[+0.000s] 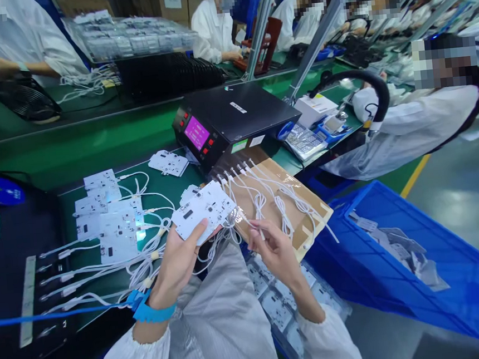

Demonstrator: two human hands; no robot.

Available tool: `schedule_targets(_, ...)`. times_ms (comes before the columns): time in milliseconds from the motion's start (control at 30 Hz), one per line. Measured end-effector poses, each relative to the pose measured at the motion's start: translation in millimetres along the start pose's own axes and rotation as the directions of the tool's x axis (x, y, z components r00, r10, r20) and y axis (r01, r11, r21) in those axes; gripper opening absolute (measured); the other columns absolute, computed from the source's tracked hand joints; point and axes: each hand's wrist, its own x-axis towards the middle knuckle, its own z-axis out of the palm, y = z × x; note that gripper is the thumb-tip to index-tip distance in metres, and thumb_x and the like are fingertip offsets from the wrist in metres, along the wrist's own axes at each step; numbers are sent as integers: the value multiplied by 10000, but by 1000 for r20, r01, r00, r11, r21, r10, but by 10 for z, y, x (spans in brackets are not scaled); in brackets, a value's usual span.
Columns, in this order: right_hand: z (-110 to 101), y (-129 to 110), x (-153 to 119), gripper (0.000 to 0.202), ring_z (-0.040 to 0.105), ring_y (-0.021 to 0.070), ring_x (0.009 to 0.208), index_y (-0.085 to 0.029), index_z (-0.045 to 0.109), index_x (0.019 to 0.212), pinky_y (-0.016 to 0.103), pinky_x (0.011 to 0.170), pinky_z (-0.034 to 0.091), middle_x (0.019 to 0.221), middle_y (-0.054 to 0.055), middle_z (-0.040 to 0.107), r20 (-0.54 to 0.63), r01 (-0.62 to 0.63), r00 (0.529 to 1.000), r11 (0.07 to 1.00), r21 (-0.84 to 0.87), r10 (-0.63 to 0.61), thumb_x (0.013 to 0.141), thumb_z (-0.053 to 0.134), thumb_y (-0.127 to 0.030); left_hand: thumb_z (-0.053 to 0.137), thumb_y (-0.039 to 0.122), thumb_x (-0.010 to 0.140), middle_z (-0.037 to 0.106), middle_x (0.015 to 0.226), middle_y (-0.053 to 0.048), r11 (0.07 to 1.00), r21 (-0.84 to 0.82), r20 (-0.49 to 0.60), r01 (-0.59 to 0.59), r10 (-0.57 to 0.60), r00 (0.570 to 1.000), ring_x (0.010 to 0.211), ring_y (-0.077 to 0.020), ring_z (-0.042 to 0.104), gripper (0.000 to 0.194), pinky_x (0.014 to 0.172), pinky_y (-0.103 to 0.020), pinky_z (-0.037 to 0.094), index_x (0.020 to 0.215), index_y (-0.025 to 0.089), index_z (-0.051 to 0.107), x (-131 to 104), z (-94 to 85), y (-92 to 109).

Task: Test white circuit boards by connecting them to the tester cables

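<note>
My left hand (183, 257) grips a white circuit board (204, 209) by its near edge, thumb on top, with a blue wrist strap (154, 312) at the wrist. My right hand (274, 248) pinches a thin white cable (262, 234) just right of the board, the two apart. Behind them, several white cables (282, 212) run from a black test box (234, 118) with a lit pink screen (197, 133) over a brown cardboard sheet (261, 186). To the left, several white boards (118, 235) lie on the green bench with cables plugged in.
A black unit (8, 267) with cable sockets stands at the far left. On the right is a blue bin (434, 296) holding loose white pieces. A tray of boards (275, 305) sits below my right arm. Co-workers in white coats (419, 119) work around the benches.
</note>
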Motion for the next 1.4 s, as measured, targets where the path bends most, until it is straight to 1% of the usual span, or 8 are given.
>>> schedule_targets(167, 186, -34, -25, 141, 693, 128, 693, -254, 764, 1051, 306, 716, 599, 892, 15, 721, -209, 242, 939, 956, -164, -274, 973, 687, -167, 833, 256, 859, 598, 1533, -93, 999, -45, -6, 7, -8, 1000, 1360, -322, 630, 700, 1057, -462, 640, 1504, 271, 559, 26, 15, -10)
schedule_targets(333, 181, -55, 1, 231, 696, 123, 714, -253, 753, 1070, 259, 648, 590, 893, 11, 721, -194, 392, 876, 886, -247, -442, 934, 702, -73, 836, 263, 858, 626, 1500, -104, 998, -68, 5, 9, -8, 1000, 1362, -327, 628, 726, 1076, -474, 626, 1522, 274, 541, 39, -16, -37)
schedule_targets(667, 203, -29, 28, 199, 723, 146, 791, -238, 747, 1058, 284, 695, 608, 922, 29, 741, -176, 387, 870, 860, -331, -460, 942, 697, -84, 854, 251, 831, 646, 1476, -109, 996, -87, -21, 26, -28, 999, 1345, -331, 641, 736, 1090, -489, 613, 1504, 264, 554, 49, -19, -85)
schedule_targets(833, 239, -30, 33, 190, 734, 155, 815, -238, 746, 1063, 293, 722, 627, 935, 34, 753, -204, 389, 846, 832, -395, -493, 941, 711, -97, 878, 307, 803, 643, 1479, -117, 998, -56, -30, -15, 13, 999, 1348, -339, 636, 743, 1107, -497, 598, 1480, 243, 580, 17, 22, -92)
schedule_targets(1167, 348, 90, -23, 244, 745, 162, 805, -255, 757, 1101, 294, 709, 656, 938, 33, 746, -263, 371, 819, 820, -435, -510, 922, 731, -91, 868, 363, 816, 679, 1427, -122, 1000, -17, 18, -27, 27, 999, 1292, -324, 674, 706, 1007, -438, 655, 1455, 222, 602, 13, 72, -143)
schedule_targets(1267, 373, 79, -14, 212, 744, 158, 800, -256, 779, 1068, 288, 716, 654, 924, 31, 759, -280, 356, 832, 849, -391, -479, 924, 732, -108, 866, 375, 815, 686, 1415, -121, 999, 6, 26, -32, 32, 999, 1284, -325, 678, 708, 979, -438, 665, 1453, 221, 600, 18, 80, -130)
schedule_targets(1333, 356, 48, -12, 156, 740, 154, 767, -251, 802, 1028, 282, 691, 650, 917, 37, 761, -251, 310, 887, 904, -295, -387, 931, 732, -151, 863, 381, 818, 689, 1412, -120, 998, 45, 14, -53, 52, 999, 1264, -319, 689, 693, 975, -441, 664, 1439, 216, 605, 19, 73, -134)
schedule_targets(1400, 288, 14, -15, 100, 714, 134, 654, -238, 820, 994, 264, 564, 622, 969, 57, 760, -162, 178, 968, 978, -105, -194, 939, 736, -233, 851, 388, 832, 695, 1403, -117, 991, 105, -5, -85, 86, 996, 1234, -307, 706, 655, 1015, -454, 642, 1416, 211, 615, 18, 56, -161)
